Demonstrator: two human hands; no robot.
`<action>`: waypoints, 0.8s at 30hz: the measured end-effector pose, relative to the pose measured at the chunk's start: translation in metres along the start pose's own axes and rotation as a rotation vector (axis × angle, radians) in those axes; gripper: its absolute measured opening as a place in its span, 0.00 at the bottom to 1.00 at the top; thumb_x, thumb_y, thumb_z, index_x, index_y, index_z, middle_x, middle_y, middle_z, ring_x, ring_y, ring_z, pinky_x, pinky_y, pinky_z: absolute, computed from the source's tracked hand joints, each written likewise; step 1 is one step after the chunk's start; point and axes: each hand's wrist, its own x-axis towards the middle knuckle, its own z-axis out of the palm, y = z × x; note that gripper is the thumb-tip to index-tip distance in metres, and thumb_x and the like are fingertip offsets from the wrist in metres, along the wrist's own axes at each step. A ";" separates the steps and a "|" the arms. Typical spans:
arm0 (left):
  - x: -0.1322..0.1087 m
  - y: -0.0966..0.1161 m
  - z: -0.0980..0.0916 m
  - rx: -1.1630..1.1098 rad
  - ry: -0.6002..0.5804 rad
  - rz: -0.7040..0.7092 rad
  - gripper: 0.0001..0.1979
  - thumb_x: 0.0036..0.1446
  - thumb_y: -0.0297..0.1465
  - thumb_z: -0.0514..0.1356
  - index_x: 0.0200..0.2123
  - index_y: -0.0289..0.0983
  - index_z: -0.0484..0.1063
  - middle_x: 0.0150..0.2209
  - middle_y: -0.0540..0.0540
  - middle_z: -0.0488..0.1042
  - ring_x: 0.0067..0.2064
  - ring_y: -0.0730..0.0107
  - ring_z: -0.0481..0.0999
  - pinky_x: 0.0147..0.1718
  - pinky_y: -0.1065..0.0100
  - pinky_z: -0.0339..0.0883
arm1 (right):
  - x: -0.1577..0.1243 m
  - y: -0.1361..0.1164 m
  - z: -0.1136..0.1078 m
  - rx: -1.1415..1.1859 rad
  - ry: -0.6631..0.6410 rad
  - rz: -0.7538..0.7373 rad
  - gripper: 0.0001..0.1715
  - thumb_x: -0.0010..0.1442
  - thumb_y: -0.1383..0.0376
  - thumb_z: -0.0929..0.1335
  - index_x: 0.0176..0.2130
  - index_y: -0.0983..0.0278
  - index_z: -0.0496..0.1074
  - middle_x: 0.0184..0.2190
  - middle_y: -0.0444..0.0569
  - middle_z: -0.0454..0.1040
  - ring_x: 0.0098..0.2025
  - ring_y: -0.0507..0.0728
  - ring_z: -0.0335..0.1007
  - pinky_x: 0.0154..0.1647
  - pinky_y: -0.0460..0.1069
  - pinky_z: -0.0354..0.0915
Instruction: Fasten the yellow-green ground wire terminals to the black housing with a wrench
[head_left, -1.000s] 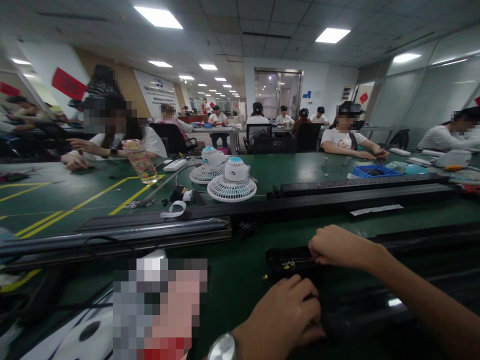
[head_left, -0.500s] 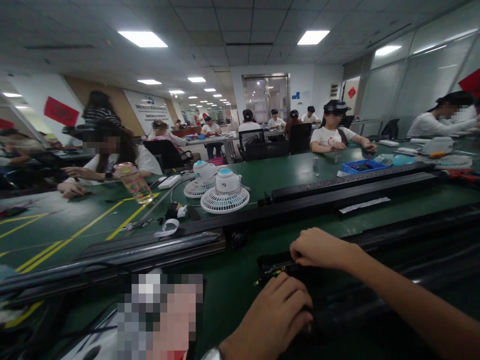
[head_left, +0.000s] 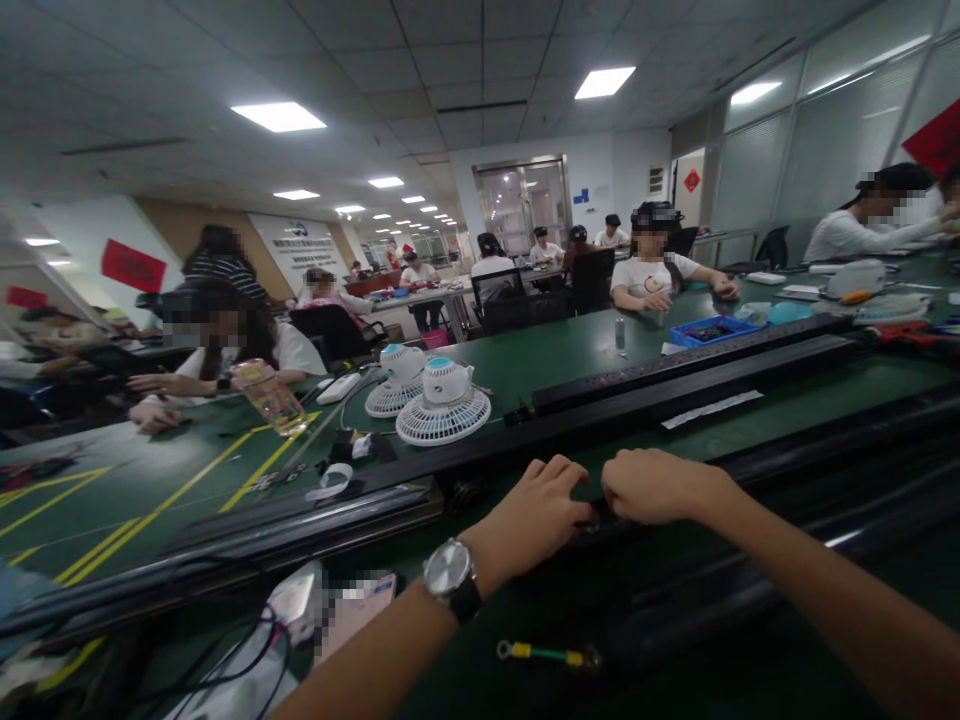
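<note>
My left hand (head_left: 536, 510), with a watch (head_left: 448, 568) on its wrist, reaches to the near end of a long black bar (head_left: 735, 535). Its fingers are curled, thumb toward my right hand; what lies between them is too dark to name. Just to its right, my right hand (head_left: 652, 487) is closed with its fingertips turned down at the same bar end, and what it holds is hidden. Below both hands, a short green-and-yellow wire (head_left: 547, 655) with ring terminals lies on the green tabletop.
Long black bars (head_left: 495, 450) run across the table beyond my hands. Two white fans (head_left: 442, 410), a tilted bottle (head_left: 274, 398), a paper strip (head_left: 712, 410) and a blue tray (head_left: 712, 332) lie farther off. Dark cables (head_left: 255, 640) are at lower left. Other people sit around.
My left hand has moved up and forward, close beside my right hand. The short wire now lies in plain view below the hands. The view has shifted slightly.
</note>
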 end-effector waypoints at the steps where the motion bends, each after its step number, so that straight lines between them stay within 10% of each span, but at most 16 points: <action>1: 0.007 -0.003 0.004 0.011 -0.023 0.028 0.12 0.59 0.27 0.66 0.46 0.47 0.78 0.54 0.46 0.67 0.56 0.56 0.63 0.52 0.58 0.59 | -0.002 0.004 -0.004 0.005 0.015 0.012 0.16 0.61 0.67 0.65 0.43 0.67 0.81 0.38 0.62 0.82 0.40 0.66 0.81 0.34 0.51 0.66; 24: 0.042 -0.025 0.006 -0.011 -0.233 0.167 0.11 0.54 0.27 0.68 0.40 0.41 0.73 0.55 0.45 0.66 0.52 0.57 0.67 0.49 0.60 0.62 | -0.021 0.018 -0.038 0.069 0.143 -0.031 0.20 0.62 0.67 0.64 0.50 0.63 0.79 0.44 0.60 0.82 0.46 0.67 0.79 0.42 0.54 0.69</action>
